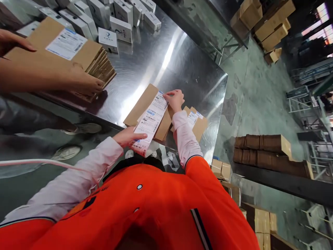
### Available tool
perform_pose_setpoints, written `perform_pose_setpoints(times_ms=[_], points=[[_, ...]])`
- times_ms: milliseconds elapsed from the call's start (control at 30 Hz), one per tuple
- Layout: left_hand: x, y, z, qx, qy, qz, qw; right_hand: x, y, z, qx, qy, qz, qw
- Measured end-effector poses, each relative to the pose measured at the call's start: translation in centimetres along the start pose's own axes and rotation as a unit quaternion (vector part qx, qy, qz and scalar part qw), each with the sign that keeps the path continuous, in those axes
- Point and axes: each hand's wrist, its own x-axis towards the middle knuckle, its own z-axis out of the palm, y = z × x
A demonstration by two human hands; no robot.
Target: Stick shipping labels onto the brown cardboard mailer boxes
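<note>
A strip of printed shipping labels (152, 116) lies slantwise over a stack of flat brown cardboard mailers (144, 102) at the table's near edge. My left hand (130, 136) grips the lower end of the strip, thumb on top. At the strip's upper end, the fingers of my right hand (174, 99) pinch its top corner close to the cardboard. Right of my right wrist lie more brown mailers (200, 126) with white labels on them.
At left, another person's hands (85, 81) hold a stack of labelled cardboard mailers (96, 57). Several small white boxes (121, 29) crowd the back left of the metal table (197, 69). Cardboard bundles (262, 149) rest at right, and brown cartons (270, 27) stand at the far right.
</note>
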Motion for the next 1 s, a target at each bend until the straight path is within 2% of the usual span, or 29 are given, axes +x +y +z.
perform_pose_setpoints(times_ms=[67, 133, 200, 267, 333, 367, 433, 467, 500, 533, 567, 600, 633, 667, 733, 833, 933, 1000], points=[[-0.7, -1.4, -0.2, 0.01, -0.011, -0.02, 1.0, -0.3, 0.1, 0.3, -0.01, 0.017, 0.002, 1.0], [-2.1, -3.5, -1.0, 0.038, -0.002, -0.035, 0.999, -1.3, -0.2, 1.0, -0.027, 0.036, -0.036, 0.998], [-4.2, -5.4, -2.3, 0.075, 0.013, -0.052, 0.996, -2.8, -0.9, 2.3, -0.05, 0.01, -0.135, 0.99], [-6.3, -6.2, -3.7, 0.111, 0.02, -0.066, 0.991, -4.4, -1.6, 3.6, -0.074, -0.054, -0.235, 0.968], [-7.4, -5.1, -4.8, 0.125, 0.034, -0.05, 0.99, -6.0, -2.0, 4.4, -0.081, -0.101, -0.285, 0.95], [-7.3, -3.8, -5.1, 0.127, 0.065, -0.022, 0.989, -6.8, -1.9, 4.5, -0.075, -0.126, -0.308, 0.94], [-5.9, -0.5, -4.9, 0.127, 0.162, 0.058, 0.977, -8.7, -1.3, 4.0, -0.05, -0.18, -0.368, 0.911], [-4.5, 1.3, -4.5, 0.132, 0.219, 0.097, 0.962, -9.8, -0.8, 3.6, -0.035, -0.188, -0.378, 0.906], [-3.0, 3.0, -3.9, 0.139, 0.253, 0.127, 0.949, -10.9, -0.1, 3.2, -0.023, -0.171, -0.353, 0.92], [-1.4, 4.5, -3.2, 0.147, 0.272, 0.15, 0.939, -12.2, 0.5, 2.9, -0.013, -0.125, -0.283, 0.951], [0.1, 5.8, -2.4, 0.159, 0.278, 0.171, 0.932, -13.4, 1.1, 2.7, 0.003, -0.067, -0.179, 0.982], [1.4, 6.6, -1.6, 0.17, 0.271, 0.187, 0.929, -14.5, 1.7, 2.8, 0.024, -0.018, -0.068, 0.997], [2.3, 7.2, -0.8, 0.18, 0.264, 0.201, 0.926, -15.4, 2.1, 3.0, 0.048, 0.01, 0.023, 0.999], [2.7, 7.5, -0.1, 0.187, 0.256, 0.211, 0.925, -16.1, 2.5, 3.3, 0.073, 0.015, 0.079, 0.994], [2.5, 7.5, 1.3, 0.189, 0.248, 0.213, 0.926, -16.9, 3.1, 3.7, 0.118, -0.004, 0.101, 0.988], [0.1, 7.3, 3.0, 0.121, 0.215, 0.196, 0.949, -16.8, 5.3, 2.1, 0.184, 0.054, 0.082, 0.978], [-2.2, 7.4, 4.0, 0.009, 0.138, 0.23, 0.963, -16.0, 9.5, -3.1, 0.23, 0.131, 0.085, 0.961], [-3.1, 7.2, 4.2, 0.0, 0.112, 0.25, 0.962, -15.7, 12.0, -6.8, 0.173, 0.144, 0.124, 0.967]])
